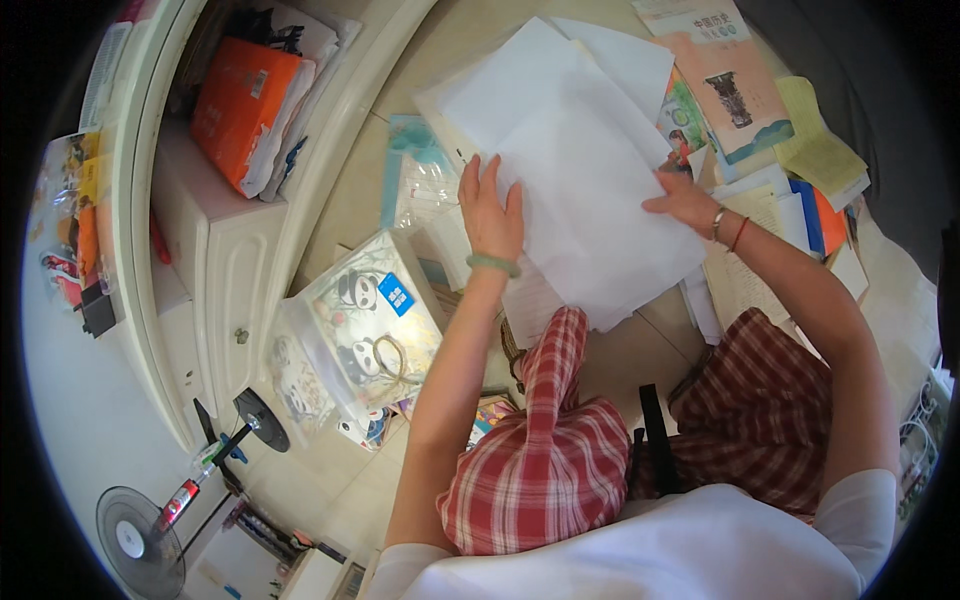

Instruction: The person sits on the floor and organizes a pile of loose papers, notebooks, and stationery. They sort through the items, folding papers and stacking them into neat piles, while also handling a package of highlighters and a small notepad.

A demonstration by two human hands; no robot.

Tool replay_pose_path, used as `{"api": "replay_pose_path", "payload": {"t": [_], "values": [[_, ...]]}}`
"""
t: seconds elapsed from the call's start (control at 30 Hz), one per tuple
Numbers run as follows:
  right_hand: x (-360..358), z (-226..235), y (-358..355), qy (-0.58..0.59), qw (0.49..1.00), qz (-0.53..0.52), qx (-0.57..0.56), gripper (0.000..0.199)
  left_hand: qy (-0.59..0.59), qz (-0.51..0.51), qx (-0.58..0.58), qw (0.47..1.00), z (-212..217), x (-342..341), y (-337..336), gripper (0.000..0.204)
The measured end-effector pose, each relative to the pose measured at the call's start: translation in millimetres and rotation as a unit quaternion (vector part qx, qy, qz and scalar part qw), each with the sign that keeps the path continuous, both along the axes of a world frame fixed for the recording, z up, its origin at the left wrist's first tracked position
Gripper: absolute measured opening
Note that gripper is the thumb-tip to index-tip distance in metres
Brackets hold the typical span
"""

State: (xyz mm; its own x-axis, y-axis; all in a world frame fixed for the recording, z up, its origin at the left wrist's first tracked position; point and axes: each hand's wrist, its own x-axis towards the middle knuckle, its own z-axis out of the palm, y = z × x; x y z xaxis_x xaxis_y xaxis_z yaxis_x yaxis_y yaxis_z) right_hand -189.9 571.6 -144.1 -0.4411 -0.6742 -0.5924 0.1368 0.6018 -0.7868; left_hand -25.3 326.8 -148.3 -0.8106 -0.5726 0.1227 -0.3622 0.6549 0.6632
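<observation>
Several large white paper sheets (590, 190) lie in an uneven stack on the floor in front of me. My left hand (490, 215) rests at the stack's left edge, fingers spread apart, with a green bangle at the wrist. At the right edge is my right hand (690, 205), its thumb and fingers closing on the margin of the paper. A bracelet and a red string circle that wrist. Lined paper (535, 295) shows beneath the lower left of the stack. Left of my left hand lies a clear plastic sleeve with a teal border (408, 165).
At the left stands a panda-printed paper bag (375, 310), near a white cabinet (235, 270) and an orange packet (240, 110) on its shelf. An orange-covered book (730, 85), yellow paper (815, 140) and loose sheets lie right. A fan (140, 540) stands lower left.
</observation>
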Motion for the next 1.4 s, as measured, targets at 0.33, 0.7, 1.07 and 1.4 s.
{"api": "replay_pose_path", "payload": {"t": [0.33,0.7,1.07,1.4], "values": [[-136,30,35,-0.004,0.975,-0.21,-0.068,0.037,-0.215,-0.21,-0.086,0.95,7,16,14,0.05],[-101,-3,13,-0.05,0.973,-0.221,-0.052,0.042,0.051,0.249,0.596,0.761,17,-17,17,0.068],[-70,-1,-5,-0.142,0.965,-0.218,-0.038,0.046,-0.165,0.15,0.458,0.861,-8,-58,-9,0.039],[-64,1,1,-0.125,0.96,-0.248,-0.037,0.043,-0.034,0.216,0.405,0.888,-9,-36,38,0.053]]}}
